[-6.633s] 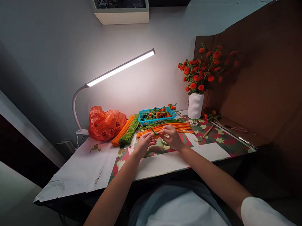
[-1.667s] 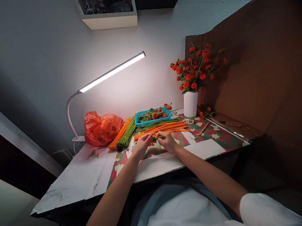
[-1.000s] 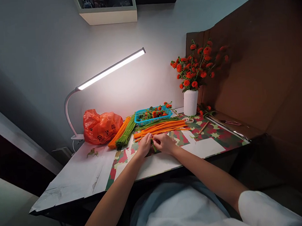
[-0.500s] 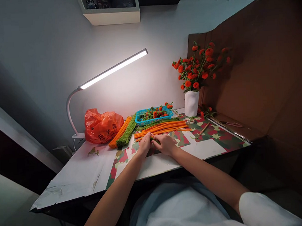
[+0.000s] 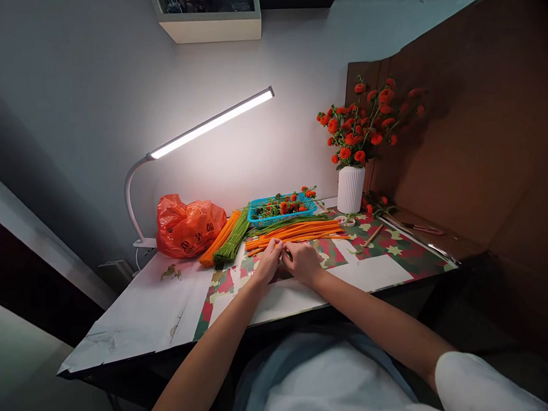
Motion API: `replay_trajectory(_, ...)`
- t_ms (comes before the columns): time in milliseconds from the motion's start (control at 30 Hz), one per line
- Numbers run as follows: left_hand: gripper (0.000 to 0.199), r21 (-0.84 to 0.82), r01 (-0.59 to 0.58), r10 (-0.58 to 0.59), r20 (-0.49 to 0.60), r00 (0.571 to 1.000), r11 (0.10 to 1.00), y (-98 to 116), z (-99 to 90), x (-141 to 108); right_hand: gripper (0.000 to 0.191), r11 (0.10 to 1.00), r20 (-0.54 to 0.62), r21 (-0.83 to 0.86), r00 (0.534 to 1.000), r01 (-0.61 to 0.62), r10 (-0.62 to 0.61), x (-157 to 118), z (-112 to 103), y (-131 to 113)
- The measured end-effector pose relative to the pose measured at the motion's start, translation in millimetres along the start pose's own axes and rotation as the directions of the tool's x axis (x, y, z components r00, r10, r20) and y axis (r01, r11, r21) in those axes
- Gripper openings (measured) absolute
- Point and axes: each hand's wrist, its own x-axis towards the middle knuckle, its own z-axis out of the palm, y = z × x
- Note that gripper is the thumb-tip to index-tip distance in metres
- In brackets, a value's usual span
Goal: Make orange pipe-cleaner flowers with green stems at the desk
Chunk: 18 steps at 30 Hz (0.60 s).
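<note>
Close together over the front middle of the table, my left hand (image 5: 268, 261) and my right hand (image 5: 302, 262) pinch a small green piece between their fingertips. It looks like a bit of green pipe cleaner (image 5: 283, 254), mostly hidden by the fingers. Just beyond the hands lie loose orange pipe cleaners (image 5: 297, 232), with green ones (image 5: 286, 223) behind them. To the left rest a thick orange bundle (image 5: 218, 239) and a green bundle (image 5: 232, 237). A blue basket (image 5: 281, 219) at the back holds orange pipe-cleaner flowers on green stems.
A white vase (image 5: 350, 190) of orange flowers (image 5: 359, 123) stands back right, beside a cardboard wall (image 5: 456, 131). An orange plastic bag (image 5: 188, 227) sits under the lit lamp (image 5: 213, 123). Scissors (image 5: 345, 221), a thin stick (image 5: 374, 235) and pliers (image 5: 423, 228) lie on the right.
Both hands stay together, fingertips slightly shifted and closer, so less of the green piece shows. The whole view has shifted a little; the table items look unmoved.
</note>
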Motion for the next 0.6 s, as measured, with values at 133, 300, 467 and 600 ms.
replay_trajectory(133, 0.025, -0.001, 0.025, -0.025, 0.043, 0.999, 1.000, -1, -2.1, 0, 0.021, 0.999, -0.007, 0.022, 0.999, 0.046, -0.046, 1, 1, 4)
replay_trajectory(300, 0.025, 0.074, -0.095, 0.093, 0.031, 0.995, 0.993, 2, -1.1, -1, 0.020, 0.996, -0.041, 0.015, 0.995, 0.087, -0.086, 2, 5, 6)
replay_trajectory(467, 0.029, 0.075, -0.044, 0.045, -0.004, 0.999, 0.996, 4, 2.8, -3, 0.022, 0.995, -0.035, -0.052, 0.995, 0.090, -0.092, 2, 10, 4)
replay_trajectory(600, 0.028, 0.034, 0.016, -0.015, -0.020, 1.000, 0.999, 6, 4.7, -5, 0.021, 0.990, 0.003, -0.107, 0.996, 0.087, -0.087, 2, 11, 0)
